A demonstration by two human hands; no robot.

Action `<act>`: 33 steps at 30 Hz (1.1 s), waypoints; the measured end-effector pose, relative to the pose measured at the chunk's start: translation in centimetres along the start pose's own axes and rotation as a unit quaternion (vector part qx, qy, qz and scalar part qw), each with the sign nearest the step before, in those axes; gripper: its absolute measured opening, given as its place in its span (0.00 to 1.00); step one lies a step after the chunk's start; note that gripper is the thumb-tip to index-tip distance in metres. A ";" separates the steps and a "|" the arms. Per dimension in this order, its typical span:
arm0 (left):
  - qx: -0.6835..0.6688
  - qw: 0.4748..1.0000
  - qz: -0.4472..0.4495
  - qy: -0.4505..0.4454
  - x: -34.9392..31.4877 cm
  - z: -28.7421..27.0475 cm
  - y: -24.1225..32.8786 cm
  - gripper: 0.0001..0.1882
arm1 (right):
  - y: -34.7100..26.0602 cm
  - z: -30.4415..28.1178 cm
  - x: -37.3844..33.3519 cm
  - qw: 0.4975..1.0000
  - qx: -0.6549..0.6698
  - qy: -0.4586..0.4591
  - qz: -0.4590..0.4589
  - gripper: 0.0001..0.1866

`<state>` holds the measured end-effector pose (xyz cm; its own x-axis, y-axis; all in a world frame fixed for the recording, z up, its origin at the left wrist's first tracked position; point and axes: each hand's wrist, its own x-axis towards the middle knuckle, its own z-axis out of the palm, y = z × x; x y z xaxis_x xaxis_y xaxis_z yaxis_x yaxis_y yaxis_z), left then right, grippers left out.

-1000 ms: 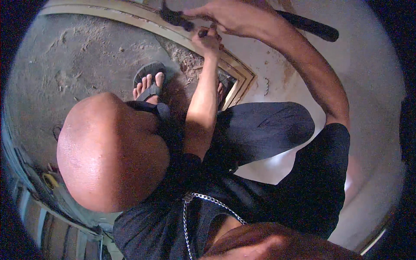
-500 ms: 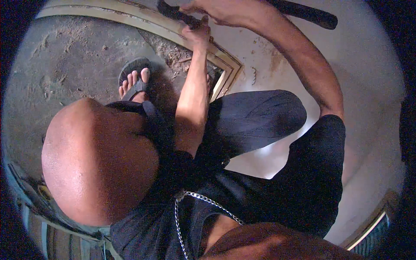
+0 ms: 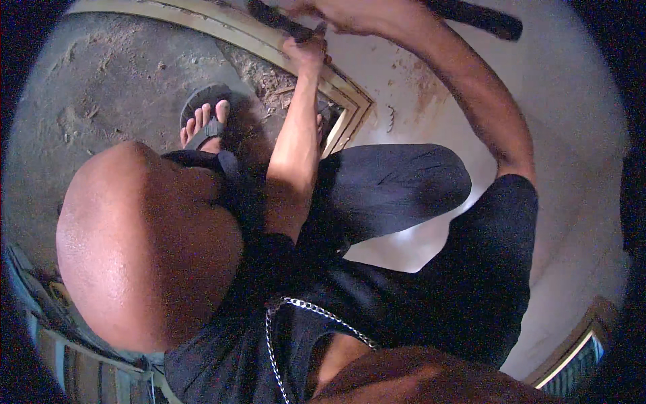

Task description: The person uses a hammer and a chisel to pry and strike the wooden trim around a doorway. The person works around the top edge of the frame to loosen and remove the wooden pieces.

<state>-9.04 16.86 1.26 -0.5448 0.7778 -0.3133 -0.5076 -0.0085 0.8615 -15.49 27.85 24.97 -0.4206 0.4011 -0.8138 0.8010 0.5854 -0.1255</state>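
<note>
Both my hands are at the top of the head view, over a pale wooden frame (image 3: 266,50). My left hand (image 3: 306,52) is closed around a dark, narrow tool (image 3: 286,23) slanting across the frame. Right above it is my right hand (image 3: 343,17), fingers curled close to the tool's upper side. That hand is blurred and partly cut off by the top edge, so its grip is hard to make out. A thick black handle (image 3: 481,20) shows beyond my right forearm; how it connects to either hand is hidden.
The frame's mitred corner (image 3: 360,104) rests by a pale surface (image 3: 457,101) with brown stains and a small twisted piece (image 3: 390,120). Rubble and wood chips (image 3: 269,84) lie inside it. My sandalled foot (image 3: 208,121) stands on the dusty grey floor (image 3: 114,101). My bent knees are close below.
The view has shifted slightly, and my knees and foot appear a little further left. My right hand is more blurred. Both hands stay at the dark tool.
</note>
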 end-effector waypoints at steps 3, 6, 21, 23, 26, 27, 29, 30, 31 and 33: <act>0.022 0.999 -0.024 0.005 -0.9 1.3 0.7 0.14 | 6.2 4.9 2.8 0.994 -0.023 0.062 -0.089 0.17; 0.016 0.995 -0.094 -0.011 -1.3 0.3 0.7 0.13 | 3.7 1.8 0.9 0.987 0.026 0.125 -0.094 0.16; 0.042 0.991 -0.128 0.007 -2.0 0.5 2.5 0.16 | -2.0 -2.9 -2.4 0.991 0.009 -0.090 0.096 0.22; 0.023 0.985 -0.172 0.007 -1.7 0.9 2.5 0.16 | -1.0 -1.8 -2.6 0.991 -0.029 -0.086 0.102 0.21; 0.054 0.985 -0.163 -0.017 -2.2 1.1 0.3 0.16 | 5.1 3.6 -0.9 0.994 0.058 0.087 -0.022 0.21; 0.074 0.981 -0.179 -0.030 -1.9 0.5 0.5 0.16 | 3.5 2.3 -1.4 0.996 0.063 0.067 -0.005 0.21; 0.076 0.979 -0.184 -0.053 -1.9 0.8 0.3 0.16 | -1.2 -2.7 -3.9 0.997 0.062 0.033 0.041 0.22; 0.066 0.981 -0.173 -0.057 -2.0 0.8 -0.3 0.17 | 0.0 -1.5 -3.0 0.990 0.117 0.080 -0.024 0.22; 0.057 0.983 -0.161 -0.061 -2.2 0.8 -1.0 0.17 | 2.3 0.8 -1.4 0.973 0.169 0.127 -0.090 0.22; 0.063 0.990 -0.122 -0.043 -1.9 0.4 -3.1 0.16 | 2.6 1.6 -0.1 0.944 0.199 0.192 -0.179 0.21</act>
<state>-6.15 15.67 -0.59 -0.3550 0.7975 -0.4879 -0.5270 0.2604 0.8090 -12.74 28.21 23.80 -0.7571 0.4987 -0.4220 0.6426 0.4520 -0.6187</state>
